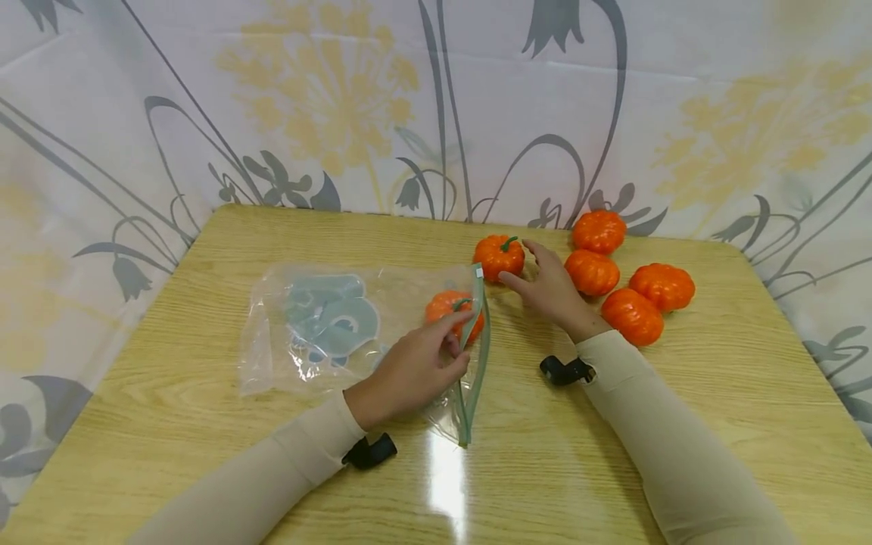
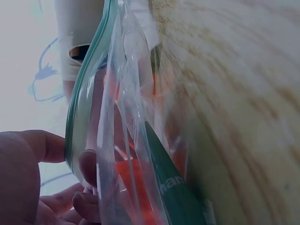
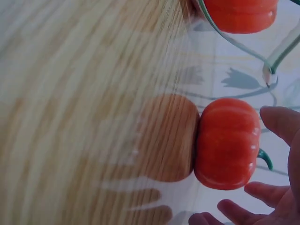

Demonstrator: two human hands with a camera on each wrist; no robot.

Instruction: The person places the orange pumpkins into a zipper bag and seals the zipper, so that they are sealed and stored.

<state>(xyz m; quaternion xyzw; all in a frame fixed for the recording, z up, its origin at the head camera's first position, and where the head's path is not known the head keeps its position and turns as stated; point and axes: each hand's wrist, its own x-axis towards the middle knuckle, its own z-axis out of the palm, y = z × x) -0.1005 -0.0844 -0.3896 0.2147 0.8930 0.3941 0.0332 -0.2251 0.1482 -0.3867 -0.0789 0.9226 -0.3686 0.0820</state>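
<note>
A clear zip bag (image 1: 269, 356) with a green zip edge (image 1: 484, 348) and a printed blue-green figure lies flat on the table. One small orange pumpkin (image 1: 444, 303) is inside it, near the mouth. My left hand (image 1: 414, 372) pinches the bag's edge at the mouth; in the left wrist view the green strip (image 2: 70, 126) runs between its fingers. Just beyond the mouth stands another orange pumpkin (image 1: 495, 259) with a green stem. Around this one my right hand (image 1: 553, 294) spreads its thumb and fingers; in the right wrist view a small gap shows between thumb and pumpkin (image 3: 227, 145).
Several more orange pumpkins (image 1: 632, 316) sit in a cluster to the right of my right hand. The wood-grain table (image 1: 559, 484) ends at the back against a flower-patterned cloth (image 1: 470, 98). Each wrist carries a small black device (image 1: 565, 371).
</note>
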